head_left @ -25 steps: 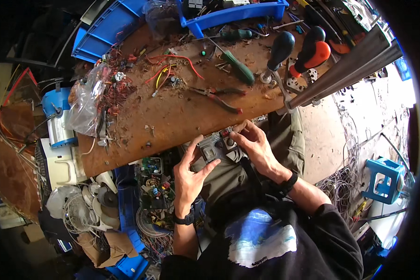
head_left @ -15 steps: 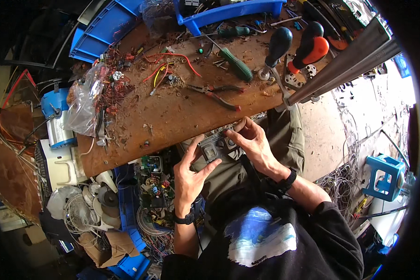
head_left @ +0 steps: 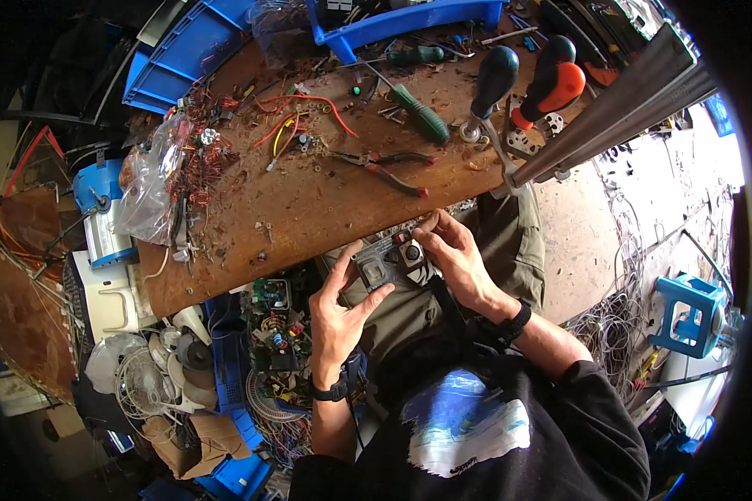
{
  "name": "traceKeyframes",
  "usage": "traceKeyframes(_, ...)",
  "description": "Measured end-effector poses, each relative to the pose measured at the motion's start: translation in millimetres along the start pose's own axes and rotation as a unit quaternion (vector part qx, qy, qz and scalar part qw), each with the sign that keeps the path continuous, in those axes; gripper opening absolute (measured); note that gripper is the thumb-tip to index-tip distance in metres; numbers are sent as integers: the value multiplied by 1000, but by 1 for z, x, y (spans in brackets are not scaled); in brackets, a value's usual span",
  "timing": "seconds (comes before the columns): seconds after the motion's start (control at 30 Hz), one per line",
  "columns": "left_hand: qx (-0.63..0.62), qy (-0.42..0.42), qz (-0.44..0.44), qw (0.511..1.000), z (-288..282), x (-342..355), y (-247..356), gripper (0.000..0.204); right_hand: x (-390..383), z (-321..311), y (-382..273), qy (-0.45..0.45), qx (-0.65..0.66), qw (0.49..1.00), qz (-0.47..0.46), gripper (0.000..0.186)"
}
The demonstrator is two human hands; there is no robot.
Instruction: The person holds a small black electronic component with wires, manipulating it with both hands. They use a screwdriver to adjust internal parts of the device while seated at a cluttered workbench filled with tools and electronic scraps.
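A flat dark grey plastic panel point(head_left: 385, 253) is held over my lap, just off the table's near edge. It has a square framed recess at its left end, and a pale part with a round dark centre and a small red piece at its right end. My left hand point(head_left: 337, 311) is closed on the left end, thumb below and fingers above. At the right end, my right hand point(head_left: 458, 260) pinches the upper corner between thumb and fingertips. The panel's underside is hidden.
On the wooden table point(head_left: 226, 225) lie pliers point(head_left: 384, 165), a green-handled screwdriver point(head_left: 422, 114), red wires point(head_left: 330, 104) and copper scraps point(head_left: 200, 163). A metal bar point(head_left: 606, 108) juts in at right. Blue bins point(head_left: 188, 58) stand behind. Circuit boards point(head_left: 277, 326) fill a container at lower left.
My right fingers have shifted slightly up along the panel, uncovering its pale round-centred part and the red piece. The left hand keeps nearly the same hold.
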State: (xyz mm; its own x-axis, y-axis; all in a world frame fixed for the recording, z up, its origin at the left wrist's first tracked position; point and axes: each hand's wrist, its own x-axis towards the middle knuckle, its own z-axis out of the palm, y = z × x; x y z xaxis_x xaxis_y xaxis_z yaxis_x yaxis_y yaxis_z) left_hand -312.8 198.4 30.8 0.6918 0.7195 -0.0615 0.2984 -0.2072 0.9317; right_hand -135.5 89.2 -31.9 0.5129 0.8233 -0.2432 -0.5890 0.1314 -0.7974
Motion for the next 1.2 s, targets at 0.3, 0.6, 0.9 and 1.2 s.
traceKeyframes(0.3, 6, -7, 2, 1000, 1, 1, -1, 69, 0, -2, 0, -1, 2, 1000, 11, 19)
traceKeyframes(0.6, 36, -29, -1, 999, -1, 2, 1, 74, 0, 2, -1, 3, -5, 1000, 3, 16)
traceKeyframes(0.9, -1, -11, -1, 1000, 1, 1, -1, 69, 1, -4, 3, 1, 5, 1000, 17, 18)
traceKeyframes(1.2, 36, -13, 12, 999, 0, 1, 0, 69, 3, 0, 1, 13, -83, 996, -12, 26)
